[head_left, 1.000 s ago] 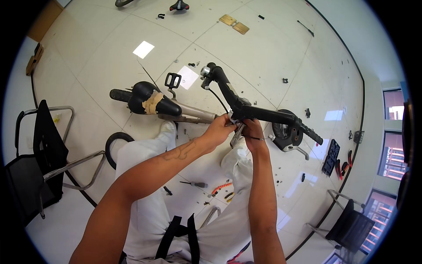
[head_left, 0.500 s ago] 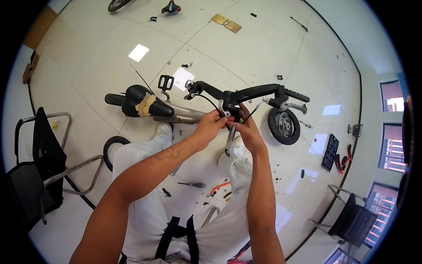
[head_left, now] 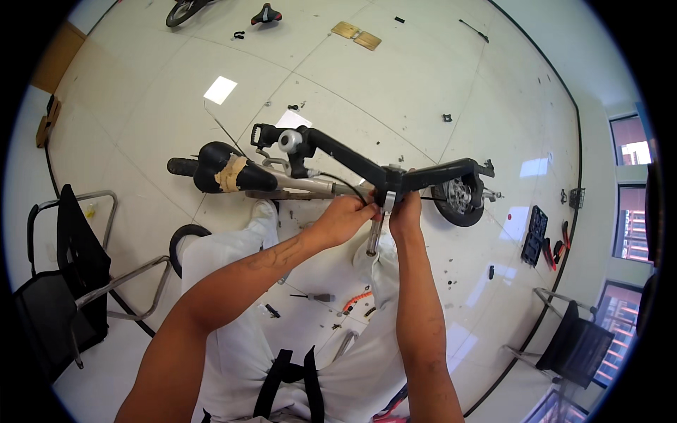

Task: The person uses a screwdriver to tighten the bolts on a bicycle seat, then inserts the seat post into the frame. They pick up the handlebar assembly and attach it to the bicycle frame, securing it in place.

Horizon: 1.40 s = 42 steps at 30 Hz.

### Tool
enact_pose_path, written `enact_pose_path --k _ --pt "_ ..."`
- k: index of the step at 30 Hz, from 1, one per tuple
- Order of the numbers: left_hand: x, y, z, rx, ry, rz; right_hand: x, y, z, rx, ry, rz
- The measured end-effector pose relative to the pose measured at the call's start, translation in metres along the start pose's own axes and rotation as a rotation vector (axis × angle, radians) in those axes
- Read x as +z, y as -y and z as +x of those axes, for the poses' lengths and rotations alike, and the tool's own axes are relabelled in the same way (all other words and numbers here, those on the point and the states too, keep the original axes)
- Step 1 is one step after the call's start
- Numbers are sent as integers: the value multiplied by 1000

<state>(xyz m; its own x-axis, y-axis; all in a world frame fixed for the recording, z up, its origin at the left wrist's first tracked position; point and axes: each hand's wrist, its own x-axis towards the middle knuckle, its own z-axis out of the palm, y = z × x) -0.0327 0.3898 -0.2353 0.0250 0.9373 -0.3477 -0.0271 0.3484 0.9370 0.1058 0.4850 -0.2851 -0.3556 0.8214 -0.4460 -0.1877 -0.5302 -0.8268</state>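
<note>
Both my hands are up at the middle of a black bicycle handlebar (head_left: 352, 156). The fingers of my left hand (head_left: 350, 217) are closed at the lower part of the handlebar's clamp, beside a black cable. My right hand (head_left: 405, 213) wraps round the clamp from the other side, its fingertips hidden behind it. A silver stem tube (head_left: 374, 240) points down toward me below the clamp. Behind my hands lies the bicycle frame (head_left: 303, 183) with a torn black saddle (head_left: 224, 168), a pedal (head_left: 262, 134) and a small wheel (head_left: 462, 201).
A tool case (head_left: 534, 236) and red-handled pliers (head_left: 549, 254) lie on the right. A screwdriver (head_left: 319, 297) and an orange cable piece (head_left: 356, 303) are between my legs. Chairs (head_left: 77, 282) stand left and right. Across the floor lie gold plates (head_left: 356, 35), another saddle (head_left: 266, 15) and small parts.
The handlebar has turned in my hands: its left end has come up toward me, and its right grip and brake lever have swung away out of sight. My right hand has shifted slightly right.
</note>
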Motion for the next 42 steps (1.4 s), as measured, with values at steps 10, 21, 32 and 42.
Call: enact_pose_path --k 10,21,32,42 --pt "-8 15 -17 -22 -166 133 20 19 -14 176 1 170" --pt "-55 61 1 364 -427 589 8 23 -15 185 104 53" --pt "22 24 -75 -92 -449 4 14 27 -17 169 125 -41" --pt "-77 -70 -64 528 -425 551 -1 14 -3 269 179 -254"
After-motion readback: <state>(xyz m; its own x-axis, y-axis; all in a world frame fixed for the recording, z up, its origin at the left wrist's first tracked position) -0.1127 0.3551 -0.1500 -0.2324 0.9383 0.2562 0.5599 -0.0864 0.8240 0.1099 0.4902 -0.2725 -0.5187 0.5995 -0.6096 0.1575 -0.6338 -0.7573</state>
